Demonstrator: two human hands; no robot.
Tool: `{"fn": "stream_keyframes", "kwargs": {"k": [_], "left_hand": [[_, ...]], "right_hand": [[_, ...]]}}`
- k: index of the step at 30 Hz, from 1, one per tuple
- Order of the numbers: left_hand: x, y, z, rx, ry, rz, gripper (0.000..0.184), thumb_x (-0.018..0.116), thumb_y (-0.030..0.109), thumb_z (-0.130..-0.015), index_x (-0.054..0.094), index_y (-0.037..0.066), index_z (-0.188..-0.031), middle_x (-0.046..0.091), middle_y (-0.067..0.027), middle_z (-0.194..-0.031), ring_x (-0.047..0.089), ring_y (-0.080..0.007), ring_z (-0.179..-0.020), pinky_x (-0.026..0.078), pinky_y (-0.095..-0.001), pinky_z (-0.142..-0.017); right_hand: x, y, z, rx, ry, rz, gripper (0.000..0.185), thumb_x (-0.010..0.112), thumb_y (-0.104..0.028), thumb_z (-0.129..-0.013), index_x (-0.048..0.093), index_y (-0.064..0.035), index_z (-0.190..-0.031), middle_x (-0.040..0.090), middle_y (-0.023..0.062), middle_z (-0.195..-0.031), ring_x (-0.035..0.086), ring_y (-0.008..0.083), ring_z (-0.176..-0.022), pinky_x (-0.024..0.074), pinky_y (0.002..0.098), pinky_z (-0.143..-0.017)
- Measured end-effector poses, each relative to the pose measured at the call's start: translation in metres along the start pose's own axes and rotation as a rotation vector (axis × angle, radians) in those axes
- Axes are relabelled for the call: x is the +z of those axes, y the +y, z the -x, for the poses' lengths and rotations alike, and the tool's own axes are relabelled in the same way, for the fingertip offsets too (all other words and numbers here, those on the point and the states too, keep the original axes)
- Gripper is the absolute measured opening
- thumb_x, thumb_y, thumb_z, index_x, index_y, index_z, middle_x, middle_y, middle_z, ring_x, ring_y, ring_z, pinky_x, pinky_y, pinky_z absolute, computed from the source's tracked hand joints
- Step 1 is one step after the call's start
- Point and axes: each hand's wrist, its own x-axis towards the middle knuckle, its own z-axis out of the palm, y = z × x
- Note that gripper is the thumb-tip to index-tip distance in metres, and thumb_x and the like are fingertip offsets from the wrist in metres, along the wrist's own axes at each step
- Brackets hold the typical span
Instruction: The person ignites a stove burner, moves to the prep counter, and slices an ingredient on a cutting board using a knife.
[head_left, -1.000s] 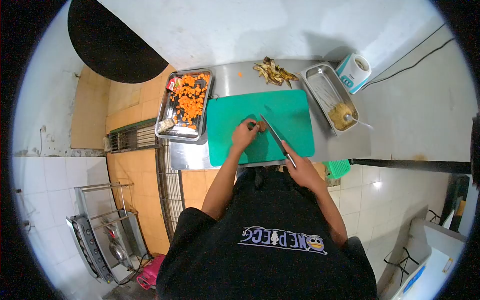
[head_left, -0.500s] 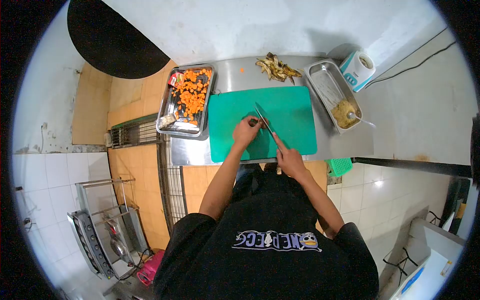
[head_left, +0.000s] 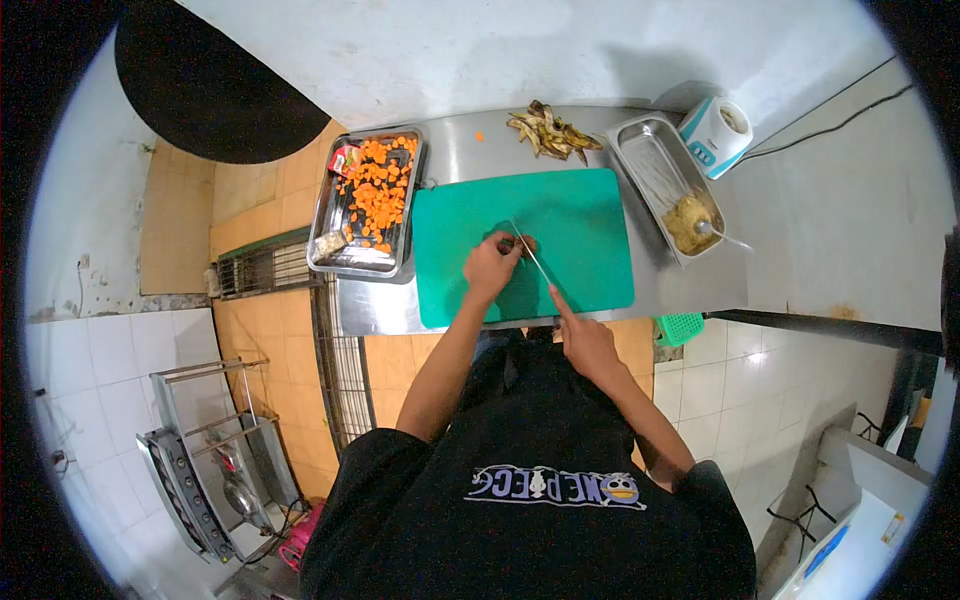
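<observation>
My left hand (head_left: pixel 488 264) is closed on a small dark brown piece of food (head_left: pixel 507 245), holding it down on a green cutting board (head_left: pixel 590 215). What kind of food it is, I cannot make out. The handle of a kitchen knife (head_left: pixel 540 265) is gripped in my right hand (head_left: pixel 590 347), near the board's front edge. The blade slants away to the left, its far part beside my left fingertips and against the brown food. A bit of brown shows on the right side of the blade.
On the left a metal tray (head_left: pixel 322 222) holds cut orange pieces resembling carrot and small packets. Dark peels (head_left: pixel 552 132) lie behind the board. At right stand a steel pan (head_left: pixel 640 165) with yellowish mash and a spoon, and a white-and-teal appliance (head_left: pixel 712 140) with a cord.
My right hand has drawn the knife back toward my body and slightly right. My left hand stays on the brown piece. The view has shifted slightly.
</observation>
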Motion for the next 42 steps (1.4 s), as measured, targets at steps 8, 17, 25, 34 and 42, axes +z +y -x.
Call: {"fn": "stream_keyframes", "kwargs": {"k": [8,17,25,34,42], "left_hand": [[-0.001,0.001,0.000,0.024,-0.017,0.038,0.035,0.070,0.045,-0.084,0.073,0.013,-0.099,0.075,-0.0110,-0.094,0.071,-0.0345,-0.087,0.055,-0.0463,-0.073],[-0.008,0.003,-0.008,0.004,-0.124,0.071,0.043,0.069,0.049,-0.085,0.072,0.009,-0.100,0.074,-0.0142,-0.097,0.070,-0.0362,-0.091,0.054,-0.0472,-0.078],[-0.002,-0.003,-0.014,0.055,-0.081,0.067,0.028,0.070,0.035,-0.082,0.070,0.010,-0.095,0.074,-0.0114,-0.089,0.071,-0.0350,-0.086,0.054,-0.0474,-0.071],[-0.005,-0.009,-0.014,0.027,-0.110,0.003,0.032,0.070,0.042,-0.085,0.071,0.015,-0.100,0.075,-0.0088,-0.094,0.072,-0.0326,-0.090,0.056,-0.0462,-0.075],[-0.002,-0.008,-0.015,-0.019,-0.108,-0.036,0.039,0.071,0.050,-0.085,0.073,0.017,-0.106,0.075,-0.0093,-0.099,0.072,-0.0303,-0.092,0.055,-0.0433,-0.078]], "right_hand": [[0.006,0.003,-0.002,0.002,0.021,-0.004,0.068,0.048,-0.020,-0.101,0.016,-0.0335,-0.160,0.061,0.0240,-0.065,0.063,0.0455,-0.062,0.0506,0.0570,-0.060],[0.001,0.002,-0.012,0.018,-0.024,-0.015,0.069,0.048,-0.019,-0.101,0.016,-0.0348,-0.160,0.060,0.0249,-0.063,0.061,0.0466,-0.060,0.0486,0.0579,-0.060],[-0.018,-0.008,-0.028,0.102,-0.165,-0.108,0.066,0.048,-0.022,-0.101,0.018,-0.0348,-0.159,0.063,0.0310,-0.073,0.064,0.0504,-0.072,0.0515,0.0622,-0.067],[-0.001,-0.003,-0.073,-0.031,0.006,-0.223,0.065,0.047,-0.021,-0.101,0.020,-0.0355,-0.158,0.063,0.0317,-0.074,0.063,0.0514,-0.072,0.0496,0.0641,-0.068],[0.009,0.010,-0.062,-0.026,-0.019,-0.237,0.062,0.048,-0.025,-0.102,0.021,-0.0335,-0.158,0.064,0.0301,-0.074,0.063,0.0518,-0.071,0.0503,0.0634,-0.069]]}}
